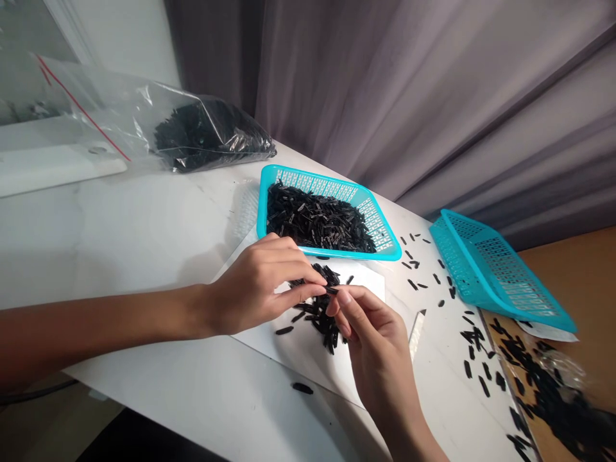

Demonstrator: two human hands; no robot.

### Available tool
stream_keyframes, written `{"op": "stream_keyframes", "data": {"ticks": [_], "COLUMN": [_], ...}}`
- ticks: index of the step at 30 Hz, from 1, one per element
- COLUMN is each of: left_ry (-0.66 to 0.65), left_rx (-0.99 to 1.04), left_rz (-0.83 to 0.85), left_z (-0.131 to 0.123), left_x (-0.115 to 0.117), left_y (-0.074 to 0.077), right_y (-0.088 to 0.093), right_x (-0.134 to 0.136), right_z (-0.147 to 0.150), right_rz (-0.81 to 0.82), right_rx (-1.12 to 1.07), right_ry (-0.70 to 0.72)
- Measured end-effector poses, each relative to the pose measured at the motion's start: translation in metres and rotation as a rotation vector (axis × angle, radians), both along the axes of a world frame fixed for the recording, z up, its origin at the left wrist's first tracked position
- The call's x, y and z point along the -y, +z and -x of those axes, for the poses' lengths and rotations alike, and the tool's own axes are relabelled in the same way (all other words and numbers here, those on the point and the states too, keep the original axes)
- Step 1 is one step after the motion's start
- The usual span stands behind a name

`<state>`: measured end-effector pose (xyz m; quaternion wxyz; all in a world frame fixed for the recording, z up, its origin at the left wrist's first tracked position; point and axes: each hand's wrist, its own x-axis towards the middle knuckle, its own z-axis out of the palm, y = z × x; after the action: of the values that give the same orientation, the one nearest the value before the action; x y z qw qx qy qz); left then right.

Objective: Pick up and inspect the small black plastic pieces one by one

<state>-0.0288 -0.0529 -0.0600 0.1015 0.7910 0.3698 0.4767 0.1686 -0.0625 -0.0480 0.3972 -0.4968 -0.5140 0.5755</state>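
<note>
My left hand (262, 282) reaches in from the left, its thumb and fingertips pinched on one end of a small black strip (331, 290). The other end is pinched in my right hand (378, 337), which comes up from the lower right. Fingers cover most of the strip, so its exact kind cannot be made out. Beneath both hands, a heap of similar black strips (327, 333) lies on a white sheet of paper (308, 360). Just behind them stands a blue plastic basket (346, 255), well filled with such strips.
A second blue basket (520, 309) stands at the right, with loose black strips (474, 337) scattered near it. A slim white tool with a dark tip (417, 330) lies beside my right hand. A clear zip bag (212, 138) of black pieces rests at the back left. Curtains (366, 96) hang behind.
</note>
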Motion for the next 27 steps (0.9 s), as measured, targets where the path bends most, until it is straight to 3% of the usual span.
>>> {"op": "stream_keyframes", "data": {"ticks": [9, 13, 16, 20, 24, 27], "left_ry": [0.0, 0.274, 0.429, 0.357, 0.13, 0.04], "left_rx": [-0.066, -0.134, -0.271, -0.288, -0.28, -0.333], "left_rz": [-0.068, -0.198, -0.123, -0.032, -0.239, -0.335], "left_z": [0.0, 0.015, 0.03, 0.027, 0.006, -0.005], "left_x": [0.0, -0.017, -0.034, -0.034, -0.008, 0.007], "left_y": [0.001, 0.003, 0.002, 0.0, -0.002, -0.004], "right_y": [0.0, -0.001, -0.001, 0.001, 0.004, 0.005], "right_x": [0.001, -0.001, -0.003, -0.005, -0.003, 0.0], "right_z": [0.0, 0.003, 0.005, 0.006, 0.007, 0.008], "right_rz": [-0.029, 0.079, 0.242, 0.353, 0.378, 0.375], "right_rx": [-0.009, -0.158, -0.37, -0.558, -0.595, -0.59], "right_ry": [0.001, -0.04, -0.04, 0.001, 0.054, 0.118]}}
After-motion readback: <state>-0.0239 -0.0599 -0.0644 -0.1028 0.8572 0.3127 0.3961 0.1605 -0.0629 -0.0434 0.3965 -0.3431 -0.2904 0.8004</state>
